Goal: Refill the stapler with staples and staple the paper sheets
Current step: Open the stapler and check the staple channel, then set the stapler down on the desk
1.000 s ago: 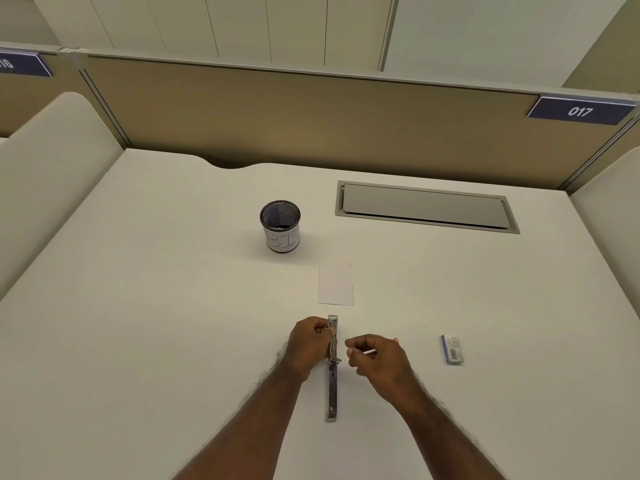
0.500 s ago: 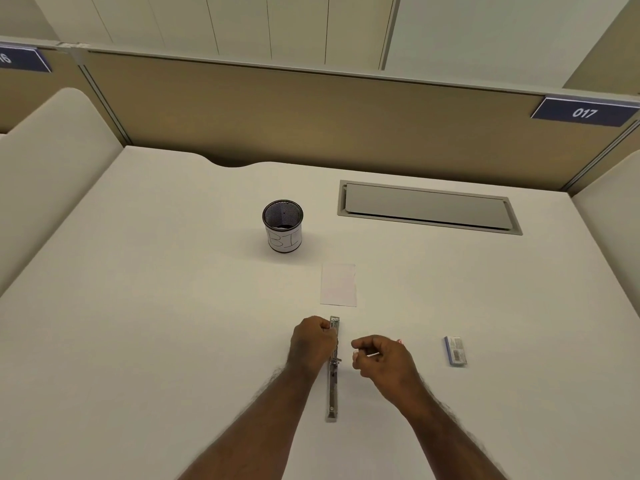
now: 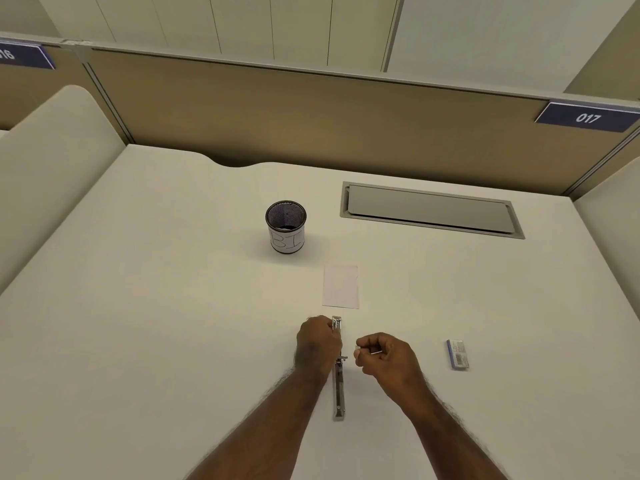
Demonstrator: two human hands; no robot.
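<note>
A metal stapler point(image 3: 338, 386) lies unfolded flat on the white desk point(image 3: 156, 323), its long axis pointing away from me. My left hand point(image 3: 317, 342) grips its far half from the left side. My right hand point(image 3: 384, 356) hovers just right of the stapler and pinches a thin strip of staples point(image 3: 367, 350) between thumb and fingers. A small stack of white paper sheets point(image 3: 340, 286) lies just beyond the stapler. A small blue staple box point(image 3: 458, 354) lies to the right.
A mesh pen cup point(image 3: 286, 226) with a white label stands behind the paper on the left. A grey cable hatch point(image 3: 431, 210) is set into the desk at the back right. Beige partition panels wall in the desk on three sides.
My right hand has drawn slightly back from the stapler with the staple strip. My left hand keeps its hold; the camera tilted a little.
</note>
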